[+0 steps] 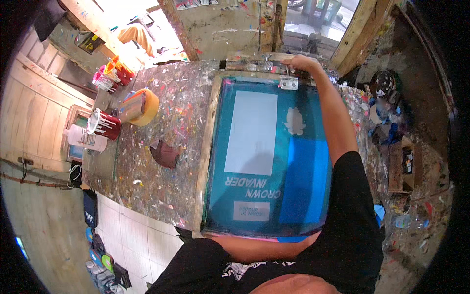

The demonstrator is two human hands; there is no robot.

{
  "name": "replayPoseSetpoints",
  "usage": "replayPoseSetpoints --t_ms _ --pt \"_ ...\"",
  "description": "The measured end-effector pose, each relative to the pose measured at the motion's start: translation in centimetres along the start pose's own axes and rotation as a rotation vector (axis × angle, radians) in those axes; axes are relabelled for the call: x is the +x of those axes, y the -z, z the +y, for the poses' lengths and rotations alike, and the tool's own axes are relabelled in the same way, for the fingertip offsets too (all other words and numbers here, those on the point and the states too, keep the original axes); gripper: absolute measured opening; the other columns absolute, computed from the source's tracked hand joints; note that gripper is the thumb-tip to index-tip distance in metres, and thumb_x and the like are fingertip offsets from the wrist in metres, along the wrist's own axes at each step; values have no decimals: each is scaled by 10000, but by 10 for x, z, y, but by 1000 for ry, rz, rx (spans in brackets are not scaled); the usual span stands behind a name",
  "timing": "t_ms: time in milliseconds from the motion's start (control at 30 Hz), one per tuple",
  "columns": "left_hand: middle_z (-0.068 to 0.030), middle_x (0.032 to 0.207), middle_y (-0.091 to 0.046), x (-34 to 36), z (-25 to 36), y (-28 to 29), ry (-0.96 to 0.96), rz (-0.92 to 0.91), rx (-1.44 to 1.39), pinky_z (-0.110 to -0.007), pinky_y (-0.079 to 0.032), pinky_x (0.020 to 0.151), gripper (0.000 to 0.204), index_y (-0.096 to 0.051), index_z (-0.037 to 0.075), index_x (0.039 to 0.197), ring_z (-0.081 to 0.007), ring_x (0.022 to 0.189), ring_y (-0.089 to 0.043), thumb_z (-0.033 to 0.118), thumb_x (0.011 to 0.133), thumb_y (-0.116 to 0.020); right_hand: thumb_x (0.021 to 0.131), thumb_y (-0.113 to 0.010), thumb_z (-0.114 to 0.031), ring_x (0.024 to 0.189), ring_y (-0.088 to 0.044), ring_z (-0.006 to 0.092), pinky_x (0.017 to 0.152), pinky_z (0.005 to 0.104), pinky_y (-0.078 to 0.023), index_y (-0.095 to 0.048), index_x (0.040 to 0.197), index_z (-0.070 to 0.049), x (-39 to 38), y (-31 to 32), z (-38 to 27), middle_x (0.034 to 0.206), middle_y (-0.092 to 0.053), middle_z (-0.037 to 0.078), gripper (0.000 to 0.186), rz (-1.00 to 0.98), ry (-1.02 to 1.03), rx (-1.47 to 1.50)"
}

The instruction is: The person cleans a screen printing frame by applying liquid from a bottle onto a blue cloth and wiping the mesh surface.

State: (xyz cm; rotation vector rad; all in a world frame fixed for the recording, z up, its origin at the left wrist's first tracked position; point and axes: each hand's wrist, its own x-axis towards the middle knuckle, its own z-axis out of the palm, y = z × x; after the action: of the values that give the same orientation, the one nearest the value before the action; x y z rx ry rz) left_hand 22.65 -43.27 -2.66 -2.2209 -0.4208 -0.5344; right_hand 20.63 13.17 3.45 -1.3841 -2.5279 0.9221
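Note:
A screen printing frame [206, 161] with a teal mesh lies on the table in front of me, its open stencil areas pale and a blue strip along its right part. My right arm reaches over the frame's right side. At its far end, beside a metal hinge clamp [289, 83], my right hand [299, 63] has its fingers curled together on the wooden bar; anything in them is too small to make out. My left forearm [267, 249] crosses in front of my body along the near edge, and the left hand is hidden near my right sleeve.
The paint-spattered table [152, 191] holds a dark brown scrap [165, 154], a yellow tape roll [147, 110], a dripping red paint can [104, 123] and a whitish bottle [87, 138]. Farther back stands an orange-rimmed can [119, 69]. A cardboard box [404, 164] sits at right.

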Motion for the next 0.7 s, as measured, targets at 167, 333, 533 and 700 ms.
replayPoseSetpoints --t_ms 167,333,533,700 --pt "-137 1490 -481 -18 -18 -5 34 -42 -233 -412 -310 1184 492 -469 25 1453 -306 1357 -445 290 1040 -435 822 -732 -622 645 -490 140 611 340 -406 -571 640 -103 -2 -20 -42 659 -521 7 573 -15 -225 212" --pt "-139 1492 -478 -25 -38 -10 129 -32 -1042 -415 -310 1182 500 -466 26 1453 -309 1357 -443 291 1029 -452 773 -757 -669 816 -589 189 756 368 -479 -731 862 -25 7 -12 22 864 -663 78 651 173 -330 49" --pt "-142 1493 -474 -27 -48 -25 211 -63 -1368 -419 -311 1180 511 -464 26 1453 -311 1357 -442 292 1016 -471 754 -673 -762 999 -636 247 891 381 -476 -752 1109 -49 -9 -7 -39 1098 -714 123 800 49 -371 21" --pt "-144 1494 -471 -22 -52 -30 208 -45 -1479 -422 -311 1178 521 -461 27 1453 -314 1358 -441 293 1006 -488 752 -511 -871 1221 -604 351 1009 404 -461 -753 1107 -54 -14 -2 -42 1250 -679 175 923 20 -390 -226"
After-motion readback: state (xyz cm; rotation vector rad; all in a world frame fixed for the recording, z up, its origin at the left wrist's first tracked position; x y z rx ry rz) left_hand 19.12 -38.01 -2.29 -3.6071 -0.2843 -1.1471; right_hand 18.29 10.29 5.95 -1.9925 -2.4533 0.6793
